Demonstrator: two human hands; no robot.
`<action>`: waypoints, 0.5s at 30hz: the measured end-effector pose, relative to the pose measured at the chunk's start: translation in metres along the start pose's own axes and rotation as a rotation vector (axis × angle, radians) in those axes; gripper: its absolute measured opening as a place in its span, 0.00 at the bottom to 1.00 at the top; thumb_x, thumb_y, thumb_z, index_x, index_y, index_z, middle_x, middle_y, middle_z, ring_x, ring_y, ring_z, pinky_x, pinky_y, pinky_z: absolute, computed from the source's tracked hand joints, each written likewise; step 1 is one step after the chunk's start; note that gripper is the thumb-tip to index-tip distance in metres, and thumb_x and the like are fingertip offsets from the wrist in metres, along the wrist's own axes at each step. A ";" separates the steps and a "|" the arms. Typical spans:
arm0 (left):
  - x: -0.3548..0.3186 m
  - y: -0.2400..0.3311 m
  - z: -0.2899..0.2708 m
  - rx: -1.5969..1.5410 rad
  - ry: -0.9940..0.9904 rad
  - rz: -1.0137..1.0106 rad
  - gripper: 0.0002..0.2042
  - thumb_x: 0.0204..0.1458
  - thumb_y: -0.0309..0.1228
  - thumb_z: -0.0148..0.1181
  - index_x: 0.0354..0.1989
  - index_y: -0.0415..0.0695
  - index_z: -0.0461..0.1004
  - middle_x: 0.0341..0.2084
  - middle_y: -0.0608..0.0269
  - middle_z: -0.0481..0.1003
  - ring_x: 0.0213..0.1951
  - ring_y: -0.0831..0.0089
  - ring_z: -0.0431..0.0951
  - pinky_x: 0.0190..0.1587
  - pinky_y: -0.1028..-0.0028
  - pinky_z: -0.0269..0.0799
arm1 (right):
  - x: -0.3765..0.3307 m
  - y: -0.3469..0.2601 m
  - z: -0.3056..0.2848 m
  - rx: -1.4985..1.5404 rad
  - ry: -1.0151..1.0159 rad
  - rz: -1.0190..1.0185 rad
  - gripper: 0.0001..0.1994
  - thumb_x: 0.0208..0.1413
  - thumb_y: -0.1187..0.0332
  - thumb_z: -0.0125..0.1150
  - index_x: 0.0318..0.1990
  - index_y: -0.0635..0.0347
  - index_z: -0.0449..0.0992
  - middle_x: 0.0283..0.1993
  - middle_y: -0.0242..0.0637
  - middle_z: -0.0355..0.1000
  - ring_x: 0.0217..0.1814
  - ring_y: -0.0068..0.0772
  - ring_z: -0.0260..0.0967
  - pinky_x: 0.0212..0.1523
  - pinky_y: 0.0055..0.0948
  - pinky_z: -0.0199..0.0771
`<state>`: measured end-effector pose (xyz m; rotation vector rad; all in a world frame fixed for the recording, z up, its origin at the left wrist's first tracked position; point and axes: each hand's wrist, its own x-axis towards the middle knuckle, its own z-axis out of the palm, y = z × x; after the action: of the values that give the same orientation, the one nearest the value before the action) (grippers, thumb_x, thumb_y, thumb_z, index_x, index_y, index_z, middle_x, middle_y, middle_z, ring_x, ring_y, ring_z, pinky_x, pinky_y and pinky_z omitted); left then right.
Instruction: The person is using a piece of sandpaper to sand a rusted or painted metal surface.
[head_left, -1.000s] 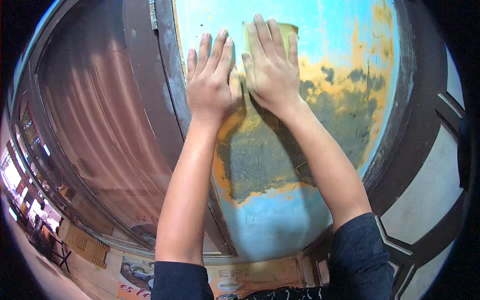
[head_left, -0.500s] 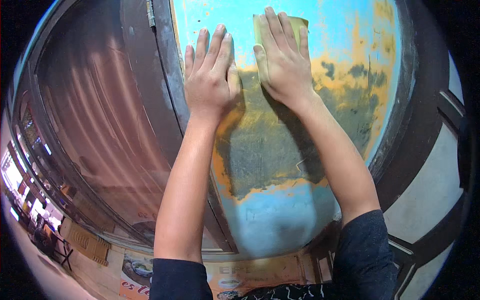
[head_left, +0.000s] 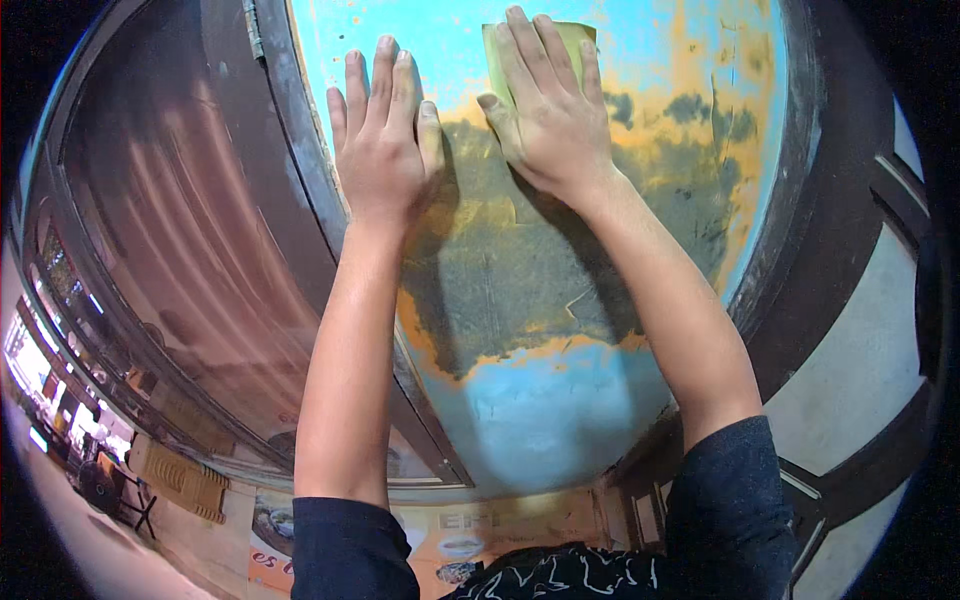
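My right hand (head_left: 553,125) lies flat over a yellowish-green sheet of sandpaper (head_left: 494,52), holding it against an upright panel (head_left: 560,395). Its fingers point upward and its thumb is spread out to the left. Most of the sandpaper is hidden beneath the fingers and palm. To the left, my left hand (head_left: 383,150) rests palm-in on the same panel, fingers extended and slightly apart, holding nothing. The panel is light blue at top and bottom, with a large worn grey-green patch edged in orange across its middle.
Dark wooden frame (head_left: 765,235) bounds the panel on the right. A metal hinge (head_left: 253,30) sits at upper left, beside a dark glazed section (head_left: 180,240) showing reddish-brown folds. Below are a printed banner (head_left: 420,525) and a tan plastic chair (head_left: 180,480).
The panel and both arms appear farther left and higher in view. The sandpaper and my right hand have moved slightly rightward and down across the panel. My left thumb is spread wider.
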<state>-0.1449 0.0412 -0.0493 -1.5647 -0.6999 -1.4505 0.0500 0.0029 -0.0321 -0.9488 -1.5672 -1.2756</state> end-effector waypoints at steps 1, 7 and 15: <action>0.002 0.006 0.004 -0.002 -0.002 -0.002 0.25 0.64 0.37 0.51 0.70 0.48 0.68 0.74 0.65 0.61 0.77 0.51 0.52 0.76 0.48 0.44 | -0.003 0.006 -0.001 -0.001 -0.003 0.000 0.35 0.69 0.52 0.47 0.75 0.67 0.55 0.81 0.50 0.47 0.83 0.49 0.43 0.80 0.54 0.35; 0.053 0.028 0.024 -0.491 0.040 0.156 0.29 0.66 0.40 0.40 0.73 0.40 0.62 0.77 0.55 0.53 0.79 0.47 0.43 0.78 0.45 0.30 | 0.034 0.033 -0.002 0.105 -0.015 0.079 0.33 0.72 0.52 0.39 0.77 0.65 0.53 0.82 0.49 0.45 0.84 0.47 0.41 0.81 0.52 0.32; 0.069 0.072 0.008 0.112 -0.247 -0.223 0.29 0.63 0.39 0.44 0.73 0.48 0.64 0.78 0.65 0.54 0.79 0.51 0.46 0.77 0.43 0.33 | 0.007 0.043 -0.001 0.041 -0.026 0.095 0.34 0.72 0.52 0.39 0.77 0.67 0.51 0.82 0.50 0.44 0.85 0.49 0.38 0.81 0.54 0.29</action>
<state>-0.0680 0.0038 0.0029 -1.6346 -1.1116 -1.3607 0.0883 0.0102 -0.0117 -1.0060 -1.5438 -1.1655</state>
